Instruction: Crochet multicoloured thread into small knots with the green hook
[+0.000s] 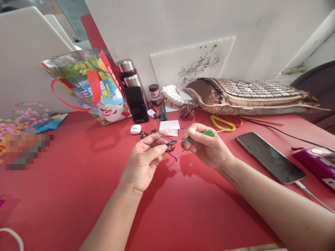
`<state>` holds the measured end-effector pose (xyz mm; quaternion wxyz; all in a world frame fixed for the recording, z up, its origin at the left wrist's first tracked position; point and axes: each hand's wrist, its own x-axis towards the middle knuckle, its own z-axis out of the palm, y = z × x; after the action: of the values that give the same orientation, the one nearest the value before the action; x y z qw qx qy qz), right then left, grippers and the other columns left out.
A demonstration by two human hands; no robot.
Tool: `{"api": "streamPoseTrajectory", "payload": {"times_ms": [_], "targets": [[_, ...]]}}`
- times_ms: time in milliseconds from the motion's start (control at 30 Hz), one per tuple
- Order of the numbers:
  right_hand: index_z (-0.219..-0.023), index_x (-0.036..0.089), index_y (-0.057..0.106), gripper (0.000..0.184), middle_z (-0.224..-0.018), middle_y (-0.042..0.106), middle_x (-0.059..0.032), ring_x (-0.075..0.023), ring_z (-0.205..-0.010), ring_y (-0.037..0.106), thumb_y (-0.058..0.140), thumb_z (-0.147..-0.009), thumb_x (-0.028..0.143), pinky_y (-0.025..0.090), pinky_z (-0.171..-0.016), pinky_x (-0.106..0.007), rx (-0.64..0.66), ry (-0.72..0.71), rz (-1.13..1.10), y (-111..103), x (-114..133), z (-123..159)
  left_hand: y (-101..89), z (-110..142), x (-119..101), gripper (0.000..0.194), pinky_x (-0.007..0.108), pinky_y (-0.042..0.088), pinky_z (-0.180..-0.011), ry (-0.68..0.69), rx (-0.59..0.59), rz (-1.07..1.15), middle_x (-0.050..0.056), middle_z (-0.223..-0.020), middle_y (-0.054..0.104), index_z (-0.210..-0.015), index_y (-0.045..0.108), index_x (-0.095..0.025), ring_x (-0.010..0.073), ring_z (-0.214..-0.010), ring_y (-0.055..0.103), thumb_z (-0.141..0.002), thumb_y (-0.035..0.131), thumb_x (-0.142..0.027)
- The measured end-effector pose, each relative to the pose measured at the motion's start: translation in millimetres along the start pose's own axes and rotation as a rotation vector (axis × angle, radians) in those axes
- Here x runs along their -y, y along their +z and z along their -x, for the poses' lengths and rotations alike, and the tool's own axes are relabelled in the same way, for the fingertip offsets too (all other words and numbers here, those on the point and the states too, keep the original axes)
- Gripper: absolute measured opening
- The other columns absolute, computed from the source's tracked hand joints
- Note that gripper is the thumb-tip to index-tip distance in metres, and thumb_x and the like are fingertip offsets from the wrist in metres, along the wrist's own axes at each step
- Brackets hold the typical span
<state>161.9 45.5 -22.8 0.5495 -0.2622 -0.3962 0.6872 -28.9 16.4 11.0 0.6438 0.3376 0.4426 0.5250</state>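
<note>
My left hand (146,155) pinches the multicoloured yarn piece (171,145) — my right (205,143) grips the green-handled hook (208,133) — above the table's (167,205) middle.

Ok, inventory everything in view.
table: one, red, underneath
shopping bag: one, multicoloured, left
flask: one, silver, back
standing phone: one, black, before flask
flat phone: one, black, right
case: one, white, centre
jar: one, dark, back
yarn ball: one, multicoloured, back
quilted bag: one, brown, right
loop: one, yellow, right
device: one, purple, right
stars: many, pink and orange, left
paper: count unclear, white, centre
tool: one, green, right hand
yarn piece: one, multicoloured, left hand
hands: two, bare, centre
</note>
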Motion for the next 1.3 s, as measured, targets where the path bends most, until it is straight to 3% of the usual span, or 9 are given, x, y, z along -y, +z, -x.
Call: {"api": "streamPoseTrajectory", "payload": {"times_ms": [233, 367, 700, 900, 1067, 1300], "targets": [[-0.069, 0.019, 0.074, 0.033, -0.061, 0.067, -0.0009, -0.0117, -0.055, 0.055, 0.093, -0.075, 0.046, 0.042, -0.051, -0.025, -0.02, -0.034, 0.032, 3.5, 1.9, 0.1, 4.7, 2.1, -2.1, 0.042, 0.015, 0.04, -0.05, 0.057, -0.063, -0.003, 0.002, -0.079, 0.07, -0.1, 0.087, -0.018, 0.008, -0.066, 0.055, -0.058, 0.095, -0.018], [-0.07, 0.02, 0.073, 0.035, -0.062, 0.068, -0.0011, -0.012, -0.055, 0.053, 0.091, -0.076, 0.049, 0.043, -0.052, -0.027, -0.031, -0.041, 0.095, 3.5, 2.1, 0.9, 6.9, 2.6, -2.3, 0.037, 0.017, 0.038, -0.05, 0.091, -0.071, -0.031, 0.003, -0.08, 0.072, -0.094, 0.087, -0.018, 0.0097, -0.069, 0.057, -0.058, 0.095, -0.018], [-0.07, 0.02, 0.073, 0.034, -0.063, 0.07, -0.0014, -0.0112, -0.052, 0.052, 0.091, -0.076, 0.048, 0.043, -0.051, -0.027, -0.026, -0.046, 0.1, 4.0, 2.0, 1.6, 6.4, 0.5, -0.8, 0.033, 0.021, 0.03, -0.046, 0.084, -0.071, -0.046, 0.003, -0.078, 0.072, -0.092, 0.086, -0.017, 0.0062, -0.056, 0.045, -0.059, 0.093, -0.018], [-0.073, 0.02, 0.076, 0.03, -0.064, 0.071, -0.0023, -0.0133, -0.057, 0.057, 0.09, -0.08, 0.045, 0.044, -0.053, -0.028, -0.038, -0.116, 0.124, 5.4, -1.1, 4.1, 8.1, 2.0, 0.5, 0.029, 0.017, 0.04, -0.052, 0.118, -0.084, -0.083, 0.004, -0.086, 0.075, -0.09, 0.087, -0.019, 0.0086, -0.069, 0.059, -0.061, 0.094, -0.019], [-0.075, 0.02, 0.074, 0.03, -0.067, 0.07, -0.0019, -0.0144, -0.061, 0.059, 0.083, -0.089, 0.044, 0.047, -0.058, -0.03, -0.061, -0.237, 0.256, 8.8, -4.0, 7.4, 8.2, 2.8, 1.6, 0.037, 0.02, 0.053, -0.075, 0.152, -0.117, -0.078, 0.003, -0.087, 0.076, -0.094, 0.086, -0.019, 0.0145, -0.087, 0.069, -0.059, 0.096, -0.018], [-0.077, 0.019, 0.072, 0.029, -0.069, 0.07, -0.0005, -0.0132, -0.06, 0.061, 0.081, -0.091, 0.043, 0.052, -0.061, -0.03, -0.084, -0.326, 0.297, 18.2, -9.9, 11.4, 5.1, -1.8, 7.8, 0.042, 0.018, 0.055, -0.079, 0.117, -0.08, 0.02, 0.001, -0.092, 0.075, -0.098, 0.086, -0.018, 0.0118, -0.088, 0.069, -0.058, 0.098, -0.016]]}}
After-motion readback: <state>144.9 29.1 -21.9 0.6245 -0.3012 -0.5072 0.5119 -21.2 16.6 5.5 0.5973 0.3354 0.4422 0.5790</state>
